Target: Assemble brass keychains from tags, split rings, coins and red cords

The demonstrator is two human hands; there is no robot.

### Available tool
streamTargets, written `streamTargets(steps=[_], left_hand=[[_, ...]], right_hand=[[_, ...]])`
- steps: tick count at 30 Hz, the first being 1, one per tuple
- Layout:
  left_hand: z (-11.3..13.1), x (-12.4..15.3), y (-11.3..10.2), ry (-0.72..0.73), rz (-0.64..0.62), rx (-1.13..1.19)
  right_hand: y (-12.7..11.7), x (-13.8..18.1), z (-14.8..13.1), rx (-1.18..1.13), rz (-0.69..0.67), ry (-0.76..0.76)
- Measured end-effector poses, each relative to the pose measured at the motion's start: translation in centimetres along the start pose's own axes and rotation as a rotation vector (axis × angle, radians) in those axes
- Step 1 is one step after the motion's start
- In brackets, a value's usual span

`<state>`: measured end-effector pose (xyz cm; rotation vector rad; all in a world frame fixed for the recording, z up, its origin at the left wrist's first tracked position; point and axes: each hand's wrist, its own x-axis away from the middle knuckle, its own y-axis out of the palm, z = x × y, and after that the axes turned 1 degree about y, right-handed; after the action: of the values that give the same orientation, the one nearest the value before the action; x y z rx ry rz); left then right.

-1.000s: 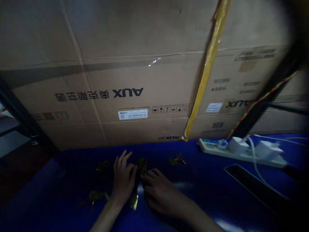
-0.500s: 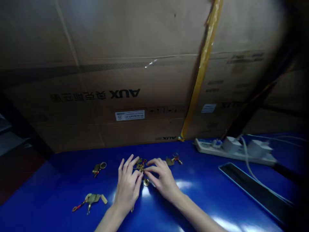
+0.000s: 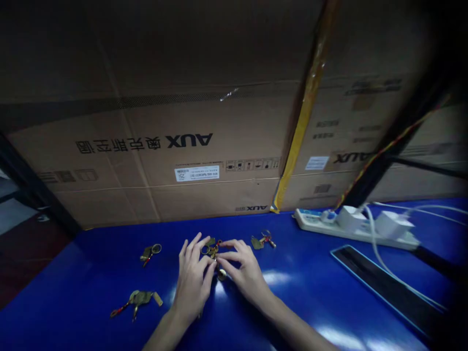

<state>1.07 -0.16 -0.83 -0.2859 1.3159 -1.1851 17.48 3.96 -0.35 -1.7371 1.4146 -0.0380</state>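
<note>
In the middle of the blue tabletop, both hands meet over a brass-coloured keychain (image 3: 213, 251) with a ring, a bit of red and small metal pieces. My left hand (image 3: 192, 280) pinches part of it between thumb and index finger, the other fingers stretched out forward. From the other side, my right hand (image 3: 245, 270) grips it with thumb and fingertips. A round brass disc (image 3: 221, 275) hangs or lies just below the fingertips. The exact piece between the fingers is partly hidden. Three similar keychains lie around: one at back left (image 3: 150, 253), one at front left (image 3: 138, 300), one at right (image 3: 263, 240).
Large cardboard boxes (image 3: 153, 190) stand along the back of the blue table (image 3: 91, 282). To the right are a white power strip (image 3: 310, 222) with plugged-in chargers, a white cable (image 3: 375, 241) and a dark phone (image 3: 383, 287). Dark metal posts (image 3: 36, 185) rise at both sides.
Both hands stay at nearly the same place, with the fingertips shifting only slightly on the keychain. The other keychains have not moved.
</note>
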Motion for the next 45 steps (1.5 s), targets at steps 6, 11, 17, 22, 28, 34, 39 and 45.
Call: streamTargets(steps=[6, 11, 17, 22, 28, 34, 39, 45], left_hand=[[-0.1, -0.2, -0.3, -0.013, 0.028, 0.016], [-1.0, -0.8, -1.1, -0.049, 0.079, -0.023], [-2.0, -1.2, -1.8, -0.081, 0.145, -0.079], [-1.9, -1.1, -1.7, -0.057, 0.131, -0.097], [-1.6, -0.9, -1.4, -0.037, 0.101, -0.077], [-1.7, -0.8, -1.3, -0.033, 0.082, -0.084], [-1.8, -0.8, -1.3, -0.034, 0.09, -0.081], [-1.9, -0.7, -1.1, -0.02, 0.088, -0.094]], right_hand=[[-0.1, 0.1, 0.0, -0.054, 0.05, 0.075], [-0.9, 0.5, -1.7, 0.007, 0.045, -0.175], [-0.1, 1.9, -4.3, 0.114, -0.41, -0.399], [2.0, 2.6, -4.2, 0.216, -0.45, -0.392], [1.3, 2.0, -3.7, 0.09, -0.333, -0.304], [2.4, 2.7, -3.9, 0.156, -0.367, -0.296], [2.3, 2.4, -3.5, 0.166, -0.311, -0.253], [2.6, 2.5, -3.5, 0.233, -0.307, -0.297]])
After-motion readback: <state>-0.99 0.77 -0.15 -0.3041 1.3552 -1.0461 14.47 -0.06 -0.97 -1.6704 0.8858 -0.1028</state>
